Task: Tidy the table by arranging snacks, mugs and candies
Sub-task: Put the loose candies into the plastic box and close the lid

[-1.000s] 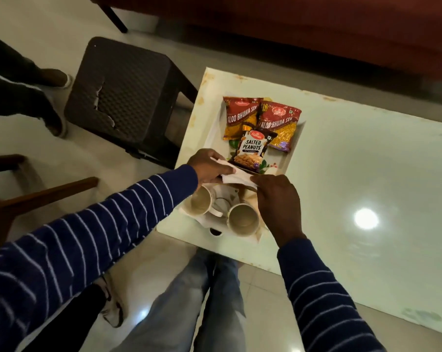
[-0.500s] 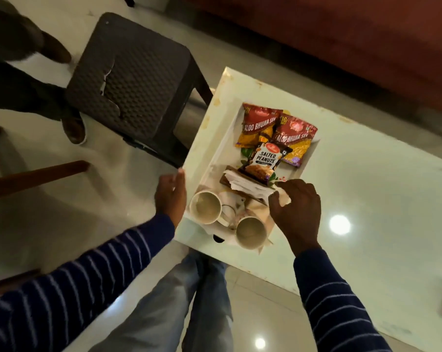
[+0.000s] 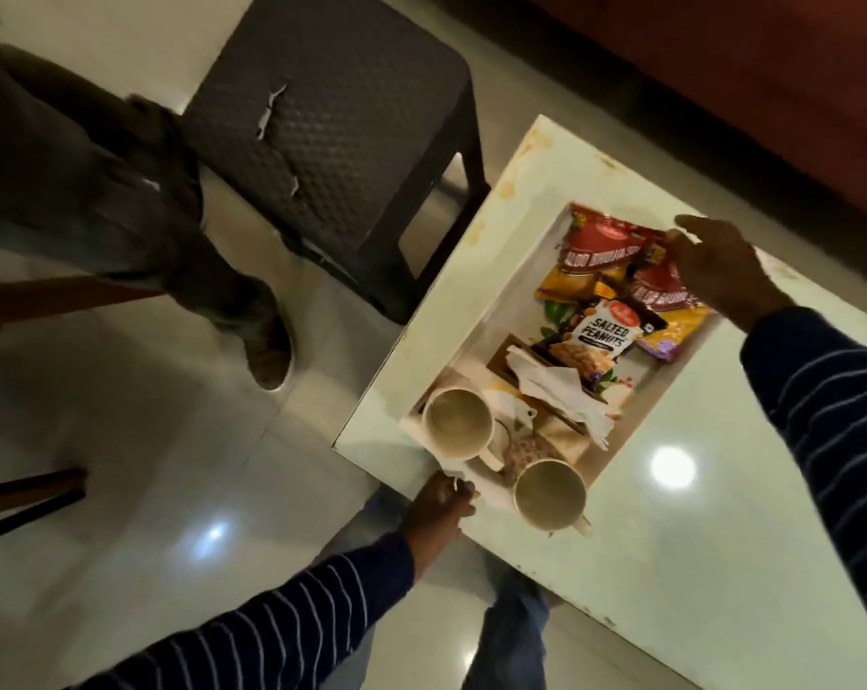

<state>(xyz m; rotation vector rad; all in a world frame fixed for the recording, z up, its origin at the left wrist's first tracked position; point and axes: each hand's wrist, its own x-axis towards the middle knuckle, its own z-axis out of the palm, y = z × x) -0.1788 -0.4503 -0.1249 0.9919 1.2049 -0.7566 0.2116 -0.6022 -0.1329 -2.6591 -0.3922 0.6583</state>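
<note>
A person's left hand [image 3: 438, 505] pinches the tray's [image 3: 511, 296] near corner while the right hand [image 3: 720, 271], fingers spread, rests on the far snack packets [image 3: 615, 271].

Dim, warm indoor lighting. Overhead lamp glare on glossy worktop [image 3: 673, 468] and floor tiles [image 3: 215, 532]. Motion blur throughout, strongest on snack packets [image 3: 615, 271]. Wide-angle bending at edges. Deep shadow over sofa [image 3: 720, 67].

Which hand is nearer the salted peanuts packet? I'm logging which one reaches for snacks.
Right. The right hand rests on the red snack packets just beyond the salted peanuts packet. The left hand grips the tray at its near corner, past the mugs.
</note>
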